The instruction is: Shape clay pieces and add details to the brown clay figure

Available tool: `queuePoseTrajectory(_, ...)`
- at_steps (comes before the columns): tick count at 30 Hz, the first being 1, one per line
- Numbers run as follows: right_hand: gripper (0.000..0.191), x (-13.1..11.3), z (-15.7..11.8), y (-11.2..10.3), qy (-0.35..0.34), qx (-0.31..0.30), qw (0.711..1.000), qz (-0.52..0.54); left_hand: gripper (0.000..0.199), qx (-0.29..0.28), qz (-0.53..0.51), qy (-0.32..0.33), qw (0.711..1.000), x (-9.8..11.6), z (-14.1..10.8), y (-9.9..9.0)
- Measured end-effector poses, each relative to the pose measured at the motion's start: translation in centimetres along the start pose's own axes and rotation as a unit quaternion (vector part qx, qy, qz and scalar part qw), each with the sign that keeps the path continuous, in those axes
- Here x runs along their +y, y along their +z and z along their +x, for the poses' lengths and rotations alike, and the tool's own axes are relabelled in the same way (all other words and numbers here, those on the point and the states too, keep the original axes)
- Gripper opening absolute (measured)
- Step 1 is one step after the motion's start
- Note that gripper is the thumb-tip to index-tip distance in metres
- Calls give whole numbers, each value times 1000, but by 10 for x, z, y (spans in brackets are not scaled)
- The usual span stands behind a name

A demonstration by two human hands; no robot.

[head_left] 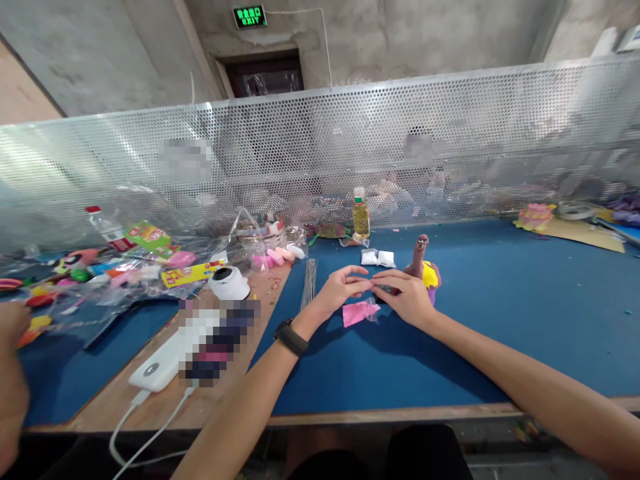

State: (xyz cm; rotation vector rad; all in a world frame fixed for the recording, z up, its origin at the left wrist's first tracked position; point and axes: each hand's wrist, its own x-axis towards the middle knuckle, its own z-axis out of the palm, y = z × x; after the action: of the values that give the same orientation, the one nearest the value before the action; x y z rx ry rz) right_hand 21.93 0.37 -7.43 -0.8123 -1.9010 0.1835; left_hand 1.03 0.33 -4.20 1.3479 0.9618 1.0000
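My left hand, with a dark watch on its wrist, meets my right hand at the fingertips over the blue mat. Both hands are pinched; a tiny pinkish bit may lie between them, too small to make out. Just below the fingertips lies a pink piece in clear wrap. Behind my right hand stands a clay figure with a brown neck and a yellow and purple body, partly hidden by the hand. Two small white packets rest beyond the hands.
Thin wires lie left of my hands. An oil bottle stands by the perforated screen. Further left are a white power bank, a white round device and bagged clay. Another person's arm is at the left edge.
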Motion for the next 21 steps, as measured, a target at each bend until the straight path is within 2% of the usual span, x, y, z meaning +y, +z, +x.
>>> queuePoseTrajectory(13, 15, -2, 1, -2, 12, -4, 1000, -9, 44, 18, 14, -1, 1000, 1, 0, -1)
queuePoseTrajectory(21, 21, -1, 1, -3, 24, -29, 999, -5, 46, -11, 12, -8, 1000, 2, -1, 0)
